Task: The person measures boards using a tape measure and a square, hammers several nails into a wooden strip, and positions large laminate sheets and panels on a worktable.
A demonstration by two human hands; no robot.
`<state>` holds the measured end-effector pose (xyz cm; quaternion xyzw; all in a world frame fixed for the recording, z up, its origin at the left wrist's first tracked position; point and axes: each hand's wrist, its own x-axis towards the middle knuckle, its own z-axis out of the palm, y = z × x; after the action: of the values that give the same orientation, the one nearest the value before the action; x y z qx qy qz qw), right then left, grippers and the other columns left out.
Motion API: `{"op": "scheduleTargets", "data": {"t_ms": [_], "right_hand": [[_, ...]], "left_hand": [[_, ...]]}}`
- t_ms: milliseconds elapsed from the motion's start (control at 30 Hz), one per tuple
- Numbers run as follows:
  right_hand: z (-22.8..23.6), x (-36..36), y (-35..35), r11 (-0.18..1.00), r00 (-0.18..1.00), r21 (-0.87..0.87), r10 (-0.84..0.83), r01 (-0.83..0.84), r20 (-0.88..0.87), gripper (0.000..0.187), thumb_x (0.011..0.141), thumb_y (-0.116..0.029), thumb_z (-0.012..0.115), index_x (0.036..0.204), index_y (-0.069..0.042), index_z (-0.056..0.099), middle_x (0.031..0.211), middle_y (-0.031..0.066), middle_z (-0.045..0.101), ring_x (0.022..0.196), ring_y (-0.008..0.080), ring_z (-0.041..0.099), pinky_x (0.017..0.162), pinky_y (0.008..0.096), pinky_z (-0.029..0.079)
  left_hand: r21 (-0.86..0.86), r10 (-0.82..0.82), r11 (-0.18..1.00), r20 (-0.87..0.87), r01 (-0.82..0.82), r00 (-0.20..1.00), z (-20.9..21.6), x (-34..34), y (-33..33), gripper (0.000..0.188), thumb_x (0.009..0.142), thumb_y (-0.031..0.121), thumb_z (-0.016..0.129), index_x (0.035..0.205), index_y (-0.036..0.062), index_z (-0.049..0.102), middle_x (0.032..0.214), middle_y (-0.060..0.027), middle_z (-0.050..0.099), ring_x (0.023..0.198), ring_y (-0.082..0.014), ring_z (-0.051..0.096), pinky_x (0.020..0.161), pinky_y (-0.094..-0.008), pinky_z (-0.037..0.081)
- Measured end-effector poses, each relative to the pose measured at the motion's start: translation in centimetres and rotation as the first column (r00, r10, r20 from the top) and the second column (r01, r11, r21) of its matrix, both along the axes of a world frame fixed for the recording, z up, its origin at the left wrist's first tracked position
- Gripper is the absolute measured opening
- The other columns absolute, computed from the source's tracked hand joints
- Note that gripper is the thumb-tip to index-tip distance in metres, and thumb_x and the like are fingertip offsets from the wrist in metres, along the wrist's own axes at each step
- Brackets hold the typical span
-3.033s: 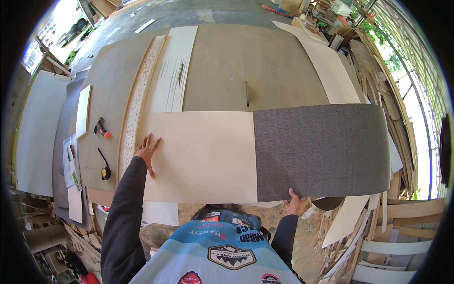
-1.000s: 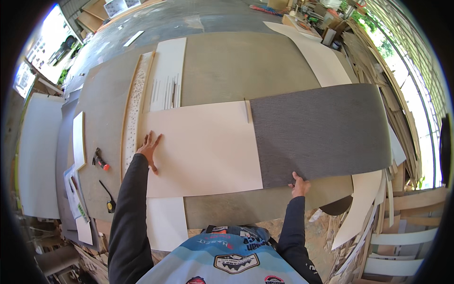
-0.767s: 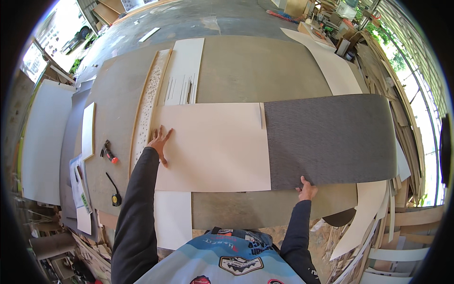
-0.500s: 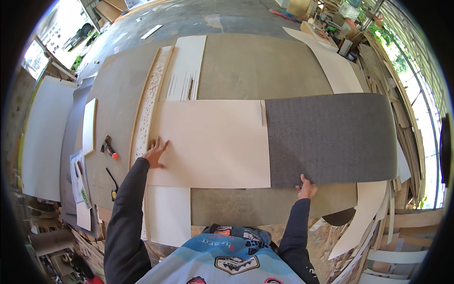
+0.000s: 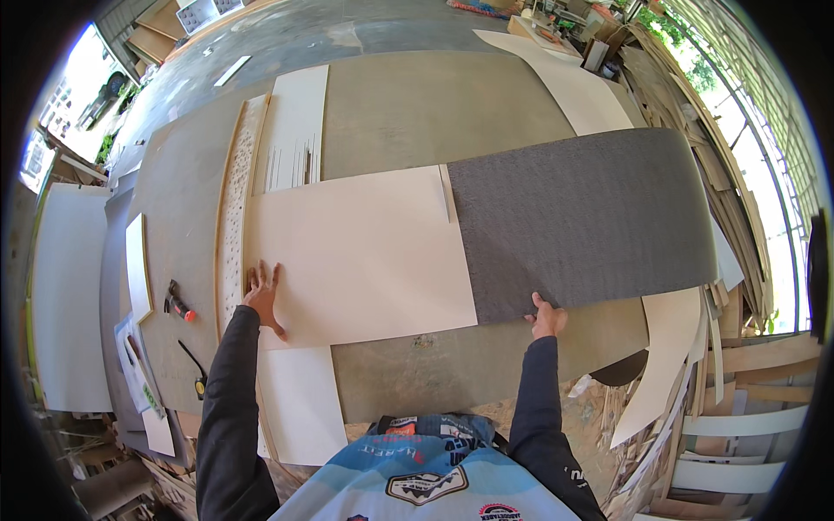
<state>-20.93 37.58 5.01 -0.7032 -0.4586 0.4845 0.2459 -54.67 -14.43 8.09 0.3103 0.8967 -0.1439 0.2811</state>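
Cream-and-dark-grey rectangular thin sheet (image 5: 365, 252), shift: toward 12 o'clock against the earliest frame, where its near edge covered the near rim of the grey-brown flat tabletop (image 5: 417, 95); bare tabletop now shows at 6 o'clock.
Left bare hand (image 5: 263, 301), shift: lower along the cream end than a moment ago, now closer to the sheet's 7 o'clock corner.
Consequence: sheet appears to sit further onto its support, both hands on its near half.
Sheet position: across the middle of the tabletop, cream part toward 9 o'clock, dark grey textured section (image 5: 582, 221) toward 3.
Long axis: roughly 9 to 3 o'clock, tilted so the grey end points slightly above 3.
Grey end: outer edge looks rounded, as if curling; one doubled sheet or two pieces, cannot tell.
Left hand state: released, palm down, fingers spread on the cream surface.
Right bare hand (image 5: 547, 319) state: grasping the grey section's near edge, thumb on top; other fingers largely hidden.
White long board with thin dark lines (image 5: 295, 104): emerges at 11 and 7 o'clock, apparently running beneath the cream part.
Speckled white narrow panel with wooden rims (image 5: 233, 200): alongside the cream end, 9 to 11 o'clock; overlap unclear.
Black hammer with red-tipped handle (image 5: 180, 301): 9 o'clock, apart from the sheet.
Yellow-and-black tape measure (image 5: 201, 388): 8 o'clock, near the left sleeve.
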Motion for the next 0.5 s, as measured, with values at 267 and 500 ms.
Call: {"op": "scheduleTargets", "data": {"t_ms": [267,500], "right_hand": [[-0.9,-3.5,1.7,1.000,0.999,0.019,0.022,-0.022,-0.024,0.033,0.075,-0.011,0.083,0.085,0.011,0.061,0.081,0.0127,0.059,0.061,0.0225,0.056,0.046,0.0358,0.054],[-1.9,-6.7,3.4,1.000,0.998,0.024,0.008,-0.007,-0.055,0.031,0.075,-0.009,0.083,0.086,0.010,0.061,0.079,0.0114,0.057,0.058,0.0214,0.054,0.048,0.0366,0.055]], "left_hand": [[0.026,0.015,1.000,0.007,-0.015,1.000,-0.3,-3.8,1.3,0.182,0.013,0.056,0.094,0.151,0.0026,-0.012,0.150,-0.0427,-0.009,0.137,-0.0638,0.002,0.115,-0.0591,0.020],[0.008,0.023,1.000,-0.029,-0.023,0.999,-0.5,-6.6,2.4,0.182,0.014,0.053,0.095,0.152,0.0048,-0.013,0.151,-0.0415,-0.009,0.138,-0.0619,0.003,0.116,-0.0541,0.021]]}}
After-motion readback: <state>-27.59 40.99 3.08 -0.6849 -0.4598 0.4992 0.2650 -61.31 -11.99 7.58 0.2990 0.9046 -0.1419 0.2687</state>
